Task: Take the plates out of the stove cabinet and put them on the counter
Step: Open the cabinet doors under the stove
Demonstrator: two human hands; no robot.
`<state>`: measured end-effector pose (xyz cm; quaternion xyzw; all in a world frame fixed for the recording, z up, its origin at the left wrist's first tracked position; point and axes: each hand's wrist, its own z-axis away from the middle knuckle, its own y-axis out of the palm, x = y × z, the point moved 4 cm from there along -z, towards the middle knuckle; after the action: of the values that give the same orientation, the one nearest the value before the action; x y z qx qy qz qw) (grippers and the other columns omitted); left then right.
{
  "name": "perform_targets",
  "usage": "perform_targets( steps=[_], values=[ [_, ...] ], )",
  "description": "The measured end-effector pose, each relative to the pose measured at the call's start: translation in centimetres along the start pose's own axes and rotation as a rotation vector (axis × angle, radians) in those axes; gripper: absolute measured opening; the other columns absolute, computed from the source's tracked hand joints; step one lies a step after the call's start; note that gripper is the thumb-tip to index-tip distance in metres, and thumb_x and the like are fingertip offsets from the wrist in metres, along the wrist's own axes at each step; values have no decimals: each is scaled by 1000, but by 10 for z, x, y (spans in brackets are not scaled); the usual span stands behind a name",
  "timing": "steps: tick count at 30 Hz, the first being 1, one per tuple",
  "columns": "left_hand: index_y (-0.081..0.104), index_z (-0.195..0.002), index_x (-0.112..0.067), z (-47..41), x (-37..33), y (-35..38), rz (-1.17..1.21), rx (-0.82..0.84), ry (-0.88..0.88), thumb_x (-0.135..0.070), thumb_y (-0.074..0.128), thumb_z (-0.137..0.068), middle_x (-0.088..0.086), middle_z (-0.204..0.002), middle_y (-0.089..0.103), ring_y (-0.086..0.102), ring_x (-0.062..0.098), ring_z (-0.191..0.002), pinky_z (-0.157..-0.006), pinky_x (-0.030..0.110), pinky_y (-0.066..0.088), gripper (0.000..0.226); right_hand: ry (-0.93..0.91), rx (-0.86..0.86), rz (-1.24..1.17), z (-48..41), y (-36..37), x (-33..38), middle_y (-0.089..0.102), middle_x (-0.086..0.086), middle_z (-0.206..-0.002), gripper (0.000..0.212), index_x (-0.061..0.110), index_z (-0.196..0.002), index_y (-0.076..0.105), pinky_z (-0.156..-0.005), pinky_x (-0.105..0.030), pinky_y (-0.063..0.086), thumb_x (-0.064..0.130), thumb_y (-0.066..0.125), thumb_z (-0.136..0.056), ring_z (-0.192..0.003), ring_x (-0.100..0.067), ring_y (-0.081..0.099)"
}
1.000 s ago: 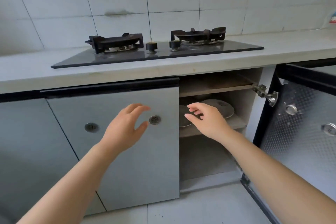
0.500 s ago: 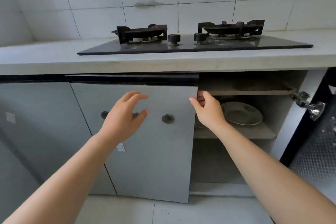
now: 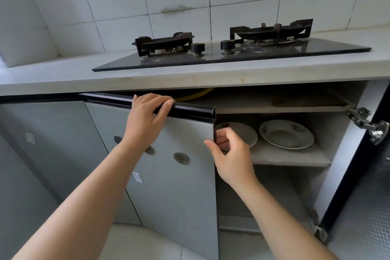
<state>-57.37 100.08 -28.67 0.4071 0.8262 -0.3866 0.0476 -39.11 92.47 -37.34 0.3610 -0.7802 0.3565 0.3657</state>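
Two white plates lie side by side on the middle shelf (image 3: 291,159) of the stove cabinet. The right plate (image 3: 286,134) is in full view. The left plate (image 3: 242,133) is partly hidden behind the left cabinet door (image 3: 175,175) and my right hand. My left hand (image 3: 145,120) grips the black top rail of that door, which stands partly swung out. My right hand (image 3: 229,154) pinches the door's free vertical edge, just in front of the left plate. The pale counter (image 3: 63,76) runs above the cabinet.
A black glass two-burner gas stove (image 3: 232,53) sits on the counter above the cabinet. The right cabinet door (image 3: 367,207) hangs fully open at the right, with a metal hinge (image 3: 369,124). A yellow hose (image 3: 196,94) shows under the counter. More closed grey doors stand to the left.
My left hand rose from in front of the left door onto its top rail. My right hand stayed on the door's free edge, and the door has swung outward. The view moved closer.
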Motion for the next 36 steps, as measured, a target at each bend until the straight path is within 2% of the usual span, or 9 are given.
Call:
perform_targets(
  steps=[3,8,11,14,18,22,26,32,36],
  values=[
    [69,-104,-22,-2,0,-3,-3,50,-5,-35,45,-95,-14,-102,59,50,11,-103,-113,46,21,29,14,13,-53,2,-1,0,64,8,-87,20,19,-94,60,-63,-6,45,34,67,-82,-80,-2,59],
    [68,-100,-24,6,-2,-10,48,54,-24,-38,42,-92,-11,-102,62,54,12,-104,-109,23,18,31,74,227,-180,0,-8,-2,68,13,-86,13,32,-86,63,-72,-14,51,39,69,-78,-82,1,62],
    [67,-97,-28,13,-2,-20,58,59,-27,-34,41,-93,-12,-100,62,51,0,-100,-110,39,27,27,88,443,-268,4,-4,2,70,15,-99,26,37,-97,64,-88,-28,53,45,66,-73,-95,0,64],
    [65,-95,-31,23,-2,-31,74,65,-28,-31,41,-94,-16,-100,61,49,-9,-97,-110,46,28,24,38,586,-322,16,7,12,70,18,-104,28,40,-102,64,-90,-29,52,45,60,-75,-100,-1,63],
    [67,-96,-31,30,-2,-44,85,106,-36,-29,42,-95,-17,-102,62,51,1,-103,-102,35,37,25,5,584,-405,28,15,21,70,19,-103,21,38,-100,65,-86,-17,49,31,63,-80,-99,1,63],
    [68,-95,-31,36,1,-52,108,138,-63,-31,44,-93,-16,-103,64,53,9,-108,-95,20,36,24,-12,547,-431,40,22,25,71,12,-99,27,33,-99,68,-87,-29,53,42,65,-73,-97,-7,65],
    [69,-94,-34,43,4,-67,172,159,-86,-35,46,-90,-12,-107,66,53,10,-115,-100,28,37,24,-41,529,-496,54,31,36,71,5,-92,28,29,-93,72,-83,-34,55,43,70,-69,-88,-13,67],
    [69,-104,-32,73,5,-99,269,115,-231,-44,50,-82,-8,-127,59,47,3,-124,-110,37,34,31,-84,605,-555,75,55,63,70,6,-80,24,27,-83,73,-73,-27,53,38,76,-62,-75,-12,66],
    [62,-117,-31,102,2,-123,269,112,-319,-48,53,-80,-11,-134,51,44,-2,-126,-105,21,36,42,-106,632,-574,92,73,78,68,11,-78,22,24,-84,73,-68,-19,50,32,77,-63,-73,-8,65]
  ],
)
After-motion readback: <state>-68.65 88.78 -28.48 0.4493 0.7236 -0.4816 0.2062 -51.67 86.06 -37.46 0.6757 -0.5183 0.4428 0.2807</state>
